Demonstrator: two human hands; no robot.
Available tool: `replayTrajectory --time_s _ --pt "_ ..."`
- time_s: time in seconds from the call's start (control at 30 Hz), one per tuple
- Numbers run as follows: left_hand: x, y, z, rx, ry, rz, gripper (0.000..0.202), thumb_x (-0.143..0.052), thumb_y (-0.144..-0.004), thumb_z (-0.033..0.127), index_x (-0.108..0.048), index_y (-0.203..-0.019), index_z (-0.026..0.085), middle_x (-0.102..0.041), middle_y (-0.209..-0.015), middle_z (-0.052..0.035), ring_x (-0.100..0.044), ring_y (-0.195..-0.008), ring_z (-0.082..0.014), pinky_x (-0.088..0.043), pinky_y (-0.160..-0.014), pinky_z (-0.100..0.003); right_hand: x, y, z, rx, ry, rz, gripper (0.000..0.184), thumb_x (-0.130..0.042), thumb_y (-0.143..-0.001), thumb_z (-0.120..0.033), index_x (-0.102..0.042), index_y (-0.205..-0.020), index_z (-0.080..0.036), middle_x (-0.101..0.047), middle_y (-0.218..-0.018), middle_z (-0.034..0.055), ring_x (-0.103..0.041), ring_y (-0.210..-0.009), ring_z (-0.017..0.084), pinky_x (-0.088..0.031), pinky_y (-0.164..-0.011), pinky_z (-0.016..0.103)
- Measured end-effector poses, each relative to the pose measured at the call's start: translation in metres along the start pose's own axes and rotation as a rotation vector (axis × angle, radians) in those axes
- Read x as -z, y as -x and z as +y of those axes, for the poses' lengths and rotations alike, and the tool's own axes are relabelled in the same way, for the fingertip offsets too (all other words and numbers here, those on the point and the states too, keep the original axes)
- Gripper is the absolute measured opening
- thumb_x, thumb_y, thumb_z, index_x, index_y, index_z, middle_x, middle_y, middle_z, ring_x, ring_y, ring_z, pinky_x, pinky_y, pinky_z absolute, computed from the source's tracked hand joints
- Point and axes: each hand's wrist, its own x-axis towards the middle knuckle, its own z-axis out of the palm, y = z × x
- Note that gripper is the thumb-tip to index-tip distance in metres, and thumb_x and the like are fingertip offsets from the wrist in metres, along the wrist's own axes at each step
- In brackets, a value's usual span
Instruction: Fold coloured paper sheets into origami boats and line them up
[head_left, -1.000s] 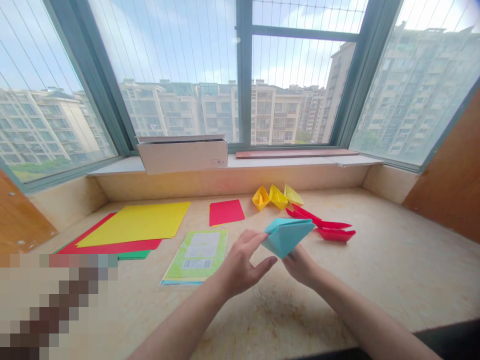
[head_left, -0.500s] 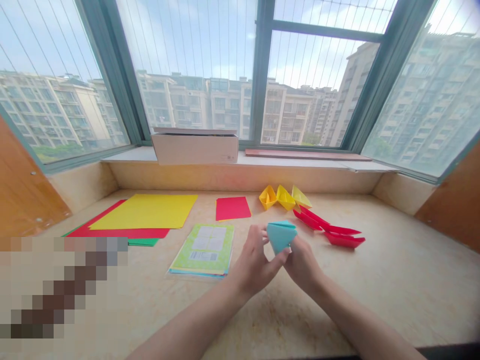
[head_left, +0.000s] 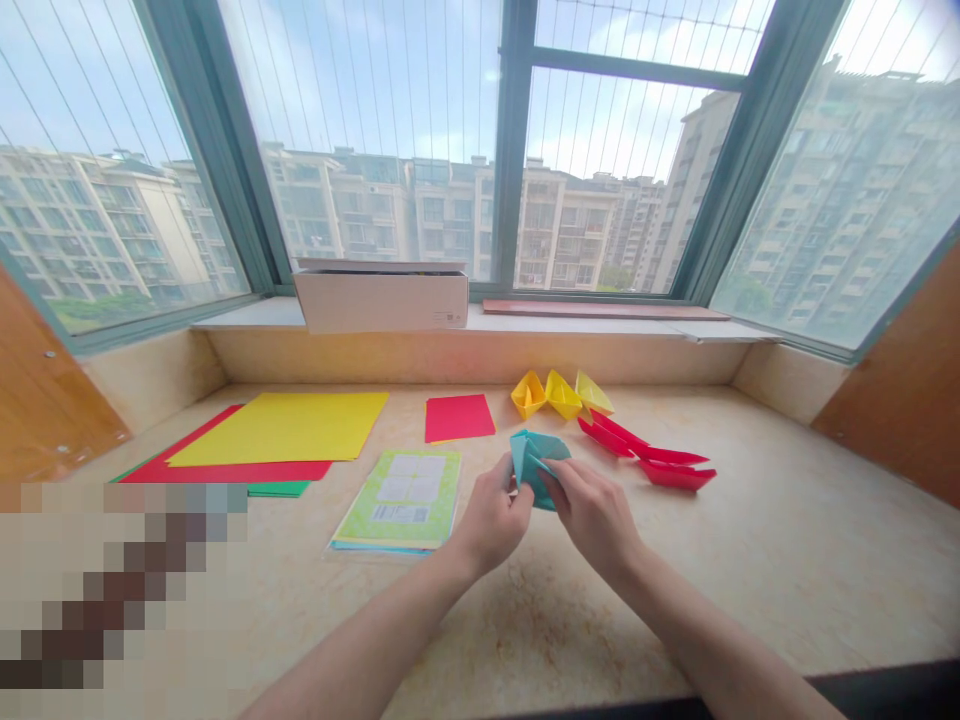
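A folded light-blue paper piece [head_left: 534, 460] is held just above the marble sill between both hands. My left hand [head_left: 491, 520] pinches its left side with fingers closed. On its right side my right hand [head_left: 592, 515] grips it, fingers curled over the paper. Behind the hands stand three yellow paper boats [head_left: 559, 393] in a row. To their right lie red paper boats [head_left: 652, 460].
A small red sheet [head_left: 457, 416] lies behind the hands. Large yellow, red and green sheets [head_left: 277, 430] are stacked at left. A green pack of paper [head_left: 401, 497] lies left of my hands. A white cardboard box [head_left: 381, 296] sits on the window ledge. Wooden panels flank both sides.
The blue paper was a wide open shape; it has been pressed together into a smaller, crumpled fold, and both hands closed in on it.
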Motion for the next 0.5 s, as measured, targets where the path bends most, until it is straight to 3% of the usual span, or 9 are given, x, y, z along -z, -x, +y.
replayTrajectory --time_s 0.07,0.17,0.3,0.37,0.5 --pt "-0.003 0.001 -0.001 0.027 0.022 0.011 0.014 -0.049 -0.083 0.01 -0.057 -0.09 0.018 -0.061 -0.072 0.0013 -0.056 -0.067 -0.0135 -0.046 -0.061 -0.024 0.002 0.0 -0.001 0.008 0.01 -0.015 0.022 -0.047 -0.102 -0.023 -0.068 -0.104 -0.017 -0.072 -0.084 0.0069 -0.068 -0.075 0.02 -0.044 -0.063 0.028" --pt "-0.004 0.002 0.001 0.068 0.141 0.055 0.022 -0.052 -0.086 0.017 -0.055 -0.108 0.018 -0.068 -0.097 -0.0058 -0.065 -0.081 -0.0167 -0.054 -0.067 -0.026 0.002 0.0 -0.002 0.02 0.072 -0.057 0.021 -0.048 -0.102 -0.021 -0.068 -0.098 -0.018 -0.07 -0.08 0.0052 -0.065 -0.07 0.019 -0.039 -0.059 0.028" --pt "0.003 -0.001 0.006 0.003 0.139 0.182 0.041 -0.054 -0.09 0.027 -0.048 -0.13 0.019 -0.063 -0.124 -0.0138 -0.068 -0.102 -0.0212 -0.06 -0.07 -0.028 -0.001 0.0 -0.001 0.047 0.228 -0.101 0.021 -0.05 -0.1 -0.018 -0.067 -0.087 -0.018 -0.066 -0.072 0.0036 -0.06 -0.065 0.019 -0.032 -0.056 0.029" --pt "0.009 -0.003 0.008 -0.054 0.073 0.169 0.036 -0.05 -0.093 0.028 -0.051 -0.127 0.019 -0.066 -0.119 -0.0129 -0.069 -0.102 -0.0212 -0.06 -0.071 -0.027 -0.003 0.0 0.0 0.076 0.271 -0.107 0.02 -0.052 -0.099 -0.016 -0.066 -0.085 -0.018 -0.065 -0.071 0.0034 -0.059 -0.066 0.018 -0.031 -0.057 0.03" --pt "0.019 -0.007 0.006 -0.125 -0.066 0.154 0.02 -0.047 -0.095 0.026 -0.061 -0.106 0.018 -0.073 -0.096 -0.007 -0.072 -0.087 -0.019 -0.06 -0.074 -0.028 -0.002 -0.001 0.001 0.112 0.314 -0.122 0.019 -0.054 -0.097 -0.013 -0.064 -0.081 -0.018 -0.063 -0.069 0.0026 -0.057 -0.068 0.019 -0.032 -0.06 0.031"
